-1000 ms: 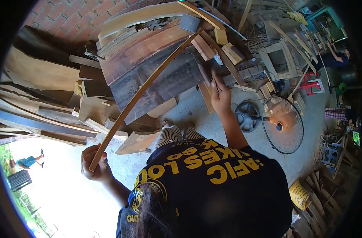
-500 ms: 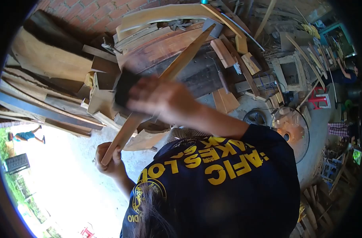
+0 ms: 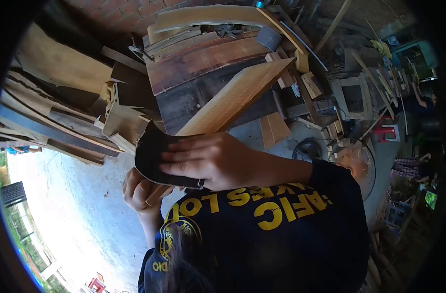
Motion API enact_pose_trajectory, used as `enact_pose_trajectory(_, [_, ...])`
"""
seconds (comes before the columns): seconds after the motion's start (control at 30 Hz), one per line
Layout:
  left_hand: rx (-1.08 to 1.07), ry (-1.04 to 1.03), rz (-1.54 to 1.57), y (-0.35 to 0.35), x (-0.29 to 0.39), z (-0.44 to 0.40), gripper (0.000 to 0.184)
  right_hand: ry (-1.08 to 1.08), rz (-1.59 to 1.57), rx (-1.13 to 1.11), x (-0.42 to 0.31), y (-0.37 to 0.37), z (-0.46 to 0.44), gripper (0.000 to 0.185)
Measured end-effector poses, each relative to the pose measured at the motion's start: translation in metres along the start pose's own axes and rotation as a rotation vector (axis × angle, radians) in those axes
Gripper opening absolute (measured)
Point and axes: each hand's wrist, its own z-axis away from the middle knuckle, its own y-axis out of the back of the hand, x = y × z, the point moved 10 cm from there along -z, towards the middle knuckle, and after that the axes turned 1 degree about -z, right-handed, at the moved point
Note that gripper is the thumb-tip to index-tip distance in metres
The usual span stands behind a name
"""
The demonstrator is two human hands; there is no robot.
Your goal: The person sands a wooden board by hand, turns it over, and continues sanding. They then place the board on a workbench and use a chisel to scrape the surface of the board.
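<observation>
My left hand (image 3: 139, 191) is closed around the near end of a long wooden board (image 3: 232, 100), which slants up and right with its broad face showing. Bent over the board near that grip is a black sheet of sandpaper (image 3: 152, 151), its left edge curling up. Across the sandpaper lie the fingers of my right hand (image 3: 203, 158), pressing it against the wood; the thumb is hidden.
Beyond the board lies a workbench of planks (image 3: 208, 58) with a clamp and wood blocks (image 3: 311, 84). Curved planks (image 3: 62, 63) lean at left. A fan (image 3: 352, 163) stands at right. Other people (image 3: 411, 166) are at the far right.
The board has turned from its narrow edge to its broad face. My right hand, blurred before, now shows sharply with the sandpaper slightly lower. The person outside shifted toward the left edge.
</observation>
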Motion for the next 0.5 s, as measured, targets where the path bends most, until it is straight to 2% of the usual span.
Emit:
enact_pose_trajectory(0.07, [0.001, -0.102, -0.029, 0.001, 0.008, -0.004, 0.042, 0.081, 0.052, 0.028, -0.008, 0.003, 0.004, 0.04])
enact_pose_trajectory(0.1, [-0.059, -0.186, -0.032, -0.003, 0.011, -0.004, 0.036, 0.057, 0.063, 0.003, -0.001, 0.0, 0.012, 0.042])
enact_pose_trajectory(0.13, [-0.065, -0.182, -0.024, -0.005, 0.008, -0.004, 0.036, 0.046, 0.063, 0.003, 0.009, 0.003, 0.022, 0.042])
enact_pose_trajectory(0.2, [-0.101, -0.262, 0.042, -0.011, 0.011, -0.004, 0.026, -0.148, 0.052, -0.071, 0.049, 0.005, 0.04, 0.04])
enact_pose_trajectory(0.23, [-0.118, -0.28, 0.035, -0.01, 0.009, -0.002, 0.021, -0.153, 0.057, -0.074, 0.054, 0.006, 0.046, 0.04])
enact_pose_trajectory(0.3, [-0.111, -0.325, 0.033, -0.005, 0.007, -0.003, 0.02, -0.141, 0.085, 0.115, 0.058, 0.026, 0.054, 0.037])
enact_pose_trajectory(0.33, [-0.105, -0.373, 0.023, -0.002, 0.008, -0.003, 0.018, -0.145, 0.087, 0.115, 0.06, 0.024, 0.056, 0.037])
enact_pose_trajectory(0.43, [-0.08, -0.486, 0.003, 0.012, 0.012, -0.011, 0.022, -0.127, 0.084, 0.121, 0.055, 0.016, 0.057, 0.046])
enact_pose_trajectory(0.47, [-0.053, -0.54, 0.007, 0.021, 0.018, -0.016, 0.024, -0.122, 0.044, 0.212, 0.052, 0.02, 0.054, 0.045])
enact_pose_trajectory(0.5, [-0.056, -0.584, -0.044, 0.025, 0.024, -0.021, 0.034, -0.117, 0.005, 0.304, 0.049, 0.024, 0.055, 0.044])
